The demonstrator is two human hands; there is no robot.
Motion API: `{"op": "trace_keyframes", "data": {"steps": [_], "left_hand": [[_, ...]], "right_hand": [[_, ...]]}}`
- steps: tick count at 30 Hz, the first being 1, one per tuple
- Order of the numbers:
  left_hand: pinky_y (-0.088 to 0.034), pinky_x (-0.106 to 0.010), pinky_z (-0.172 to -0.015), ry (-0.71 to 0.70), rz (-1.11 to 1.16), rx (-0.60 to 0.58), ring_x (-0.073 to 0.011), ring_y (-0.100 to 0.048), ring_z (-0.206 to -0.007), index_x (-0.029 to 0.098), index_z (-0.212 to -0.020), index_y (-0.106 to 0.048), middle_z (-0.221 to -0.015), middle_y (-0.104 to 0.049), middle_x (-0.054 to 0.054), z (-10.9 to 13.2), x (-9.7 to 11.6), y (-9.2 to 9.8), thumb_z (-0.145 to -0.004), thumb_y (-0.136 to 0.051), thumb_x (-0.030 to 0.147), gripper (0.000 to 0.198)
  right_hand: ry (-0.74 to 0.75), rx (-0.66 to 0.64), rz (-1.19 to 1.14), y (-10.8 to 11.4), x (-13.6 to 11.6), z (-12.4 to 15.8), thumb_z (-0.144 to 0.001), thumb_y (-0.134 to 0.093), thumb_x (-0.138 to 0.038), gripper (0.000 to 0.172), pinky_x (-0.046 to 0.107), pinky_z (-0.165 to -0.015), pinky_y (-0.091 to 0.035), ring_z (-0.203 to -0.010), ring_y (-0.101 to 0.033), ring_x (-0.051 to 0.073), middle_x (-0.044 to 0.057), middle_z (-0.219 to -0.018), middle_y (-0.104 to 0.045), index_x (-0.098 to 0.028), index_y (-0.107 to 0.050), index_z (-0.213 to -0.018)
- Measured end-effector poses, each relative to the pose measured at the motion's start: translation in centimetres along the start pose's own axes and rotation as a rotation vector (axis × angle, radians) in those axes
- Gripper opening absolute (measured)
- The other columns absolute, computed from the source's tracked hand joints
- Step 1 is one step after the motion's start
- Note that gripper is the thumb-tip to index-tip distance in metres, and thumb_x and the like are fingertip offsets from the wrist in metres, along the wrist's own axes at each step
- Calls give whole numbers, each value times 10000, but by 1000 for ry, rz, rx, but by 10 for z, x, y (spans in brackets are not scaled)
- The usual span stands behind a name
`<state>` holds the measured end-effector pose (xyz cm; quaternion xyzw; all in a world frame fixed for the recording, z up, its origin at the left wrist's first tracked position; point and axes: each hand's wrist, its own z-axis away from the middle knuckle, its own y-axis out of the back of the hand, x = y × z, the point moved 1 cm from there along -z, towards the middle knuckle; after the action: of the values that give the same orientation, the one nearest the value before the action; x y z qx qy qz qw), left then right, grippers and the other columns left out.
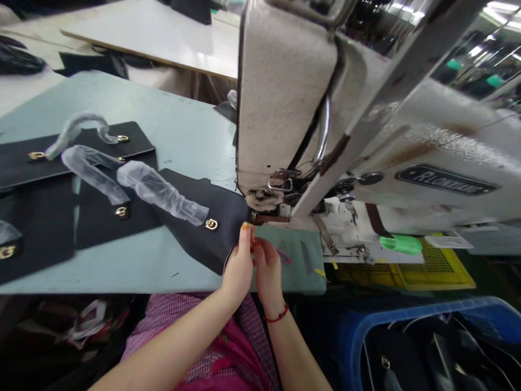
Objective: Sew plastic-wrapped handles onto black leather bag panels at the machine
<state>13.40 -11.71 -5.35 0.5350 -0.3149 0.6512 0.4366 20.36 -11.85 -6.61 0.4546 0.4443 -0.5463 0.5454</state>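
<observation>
The left hand (239, 267) pinches the edge of a black bag panel (217, 243), thumb on top; the right hand's (268, 267) fingers curl just beside, their grip unclear. Leftward from the fingers, the panel lies on the table (195, 136), bearing a plastic-wrapped handle (163, 193). Just beyond them stands a sewing machine (285, 103).

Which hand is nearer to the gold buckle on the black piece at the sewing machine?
Left. The left hand touches the edge of the black piece, right of the gold buckle; the right hand is farther right, past the left one.
</observation>
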Motion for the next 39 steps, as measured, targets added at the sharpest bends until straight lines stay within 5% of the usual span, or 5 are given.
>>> {"op": "trace_keyframes", "data": {"steps": [5,10,14,20,39], "left_hand": [[-534,-282,-815,-362,-211,-269,-187,-631,-920,239,-1064,-590,-977,-641,-50,62,-34,93,-932,-498,274,165],[-335,-584,-1085,-865,-768,-216,-391,-353,-1365,241,-1516,-242,-1480,-377,-171,-22,-22,187,-889,-545,316,701],[-222,-653,-1127,-1129,-1042,-568,-438,-141,-1463,254,-1553,-9,-1640,-8,-134,-124,40,170,-909,-470,508,832],[-304,-569,-1090,-1181,-1317,-985,-413,-451,-1272,132,-1442,-400,-1380,-505,-214,-154,87,117,-721,-561,767,974],[-496,-451,-816,-1069,-1412,-663,-371,-586,-1002,101,-1484,-300,-1279,-524,-230,-97,74,117,-824,-442,732,924]], "right_hand": [[77,18,15,-8,-36,-7,-955,-453,-463,401,219,-559,-448,-640,-536,130,30,-712,-599,-162,-630,-758],[175,4,177,-36,-49,-21,-952,-449,-510,507,232,-503,-231,-533,-315,84,-45,-549,-313,-184,-355,-575],[194,116,188,-51,-42,-24,-964,-420,-490,496,250,-529,-221,-546,-322,91,-39,-559,-328,-190,-334,-579],[202,131,190,-52,-41,-22,-954,-418,-492,492,251,-523,-215,-548,-328,93,-31,-559,-353,-186,-358,-574],[155,-137,151,-15,-60,-42,-921,-469,-449,485,225,-476,-218,-539,-268,79,-28,-568,-281,-185,-324,-542]]}}
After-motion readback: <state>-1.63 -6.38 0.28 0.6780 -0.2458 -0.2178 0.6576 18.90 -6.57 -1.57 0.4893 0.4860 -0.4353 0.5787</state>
